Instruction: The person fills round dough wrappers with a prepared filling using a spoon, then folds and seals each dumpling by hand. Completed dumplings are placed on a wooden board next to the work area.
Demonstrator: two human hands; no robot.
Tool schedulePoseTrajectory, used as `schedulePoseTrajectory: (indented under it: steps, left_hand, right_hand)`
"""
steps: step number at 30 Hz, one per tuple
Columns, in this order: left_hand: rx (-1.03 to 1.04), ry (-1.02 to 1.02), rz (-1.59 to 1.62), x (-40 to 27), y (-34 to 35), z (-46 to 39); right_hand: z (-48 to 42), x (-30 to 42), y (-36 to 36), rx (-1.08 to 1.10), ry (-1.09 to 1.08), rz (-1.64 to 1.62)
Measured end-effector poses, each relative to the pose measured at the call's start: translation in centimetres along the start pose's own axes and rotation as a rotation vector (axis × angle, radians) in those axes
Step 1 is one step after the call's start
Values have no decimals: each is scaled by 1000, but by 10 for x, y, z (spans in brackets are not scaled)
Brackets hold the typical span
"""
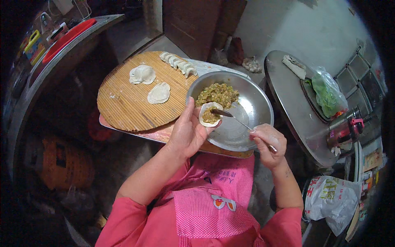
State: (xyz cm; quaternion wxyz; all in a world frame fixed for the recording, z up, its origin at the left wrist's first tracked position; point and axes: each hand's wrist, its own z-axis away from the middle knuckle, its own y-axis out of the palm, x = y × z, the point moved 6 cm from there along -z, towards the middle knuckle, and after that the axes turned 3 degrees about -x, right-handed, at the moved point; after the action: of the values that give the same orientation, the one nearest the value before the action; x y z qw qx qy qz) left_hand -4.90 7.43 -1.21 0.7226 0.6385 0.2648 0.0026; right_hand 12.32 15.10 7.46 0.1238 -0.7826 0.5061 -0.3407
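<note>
On the fingers of my left hand [194, 129] lies a round dumpling wrapper [202, 116], held over the near left rim of a metal bowl [259, 102]. My right hand [271, 145] grips the handle of a metal spoon [224, 113]; its tip presses into the minced filling [209, 115] on the wrapper. A larger mound of filling [219, 93], flecked with green, sits at the bowl's far left side. Two piles of wrappers, one farther [142, 74] and one nearer [159, 93], rest on a ribbed wooden board [123, 102]. Folded dumplings [178, 64] form a row along its far edge.
Board and bowl share a low table [154, 134]. To the right stands a round metal table [287, 102] with a bag of green vegetables [328, 92] and a flask [342, 129]. A white plastic bag [331, 197] hangs below. At left, a counter holds a red tray [69, 40].
</note>
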Motion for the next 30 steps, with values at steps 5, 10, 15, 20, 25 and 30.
schedulePoseTrajectory:
  steps: [5, 10, 15, 20, 25, 30]
  left_hand:
    - [-80, 6, 19, 0, -4, 1]
    - [-42, 7, 14, -1, -2, 0]
    - [-56, -12, 20, 2, -4, -2]
    - [14, -129, -38, 6, 4, 4]
    - [-60, -120, -64, 8, -5, 3]
    - [-83, -20, -87, -1, -2, 3]
  right_hand:
    - [0, 6, -6, -64, -74, 180]
    - [5, -2, -16, -152, 36, 58]
    - [2, 1, -10, -128, 132, -105]
    - [8, -31, 1, -181, 587, -543]
    - [1, -46, -1, -127, 659, -576]
    - [-4, -42, -13, -244, 605, -560]
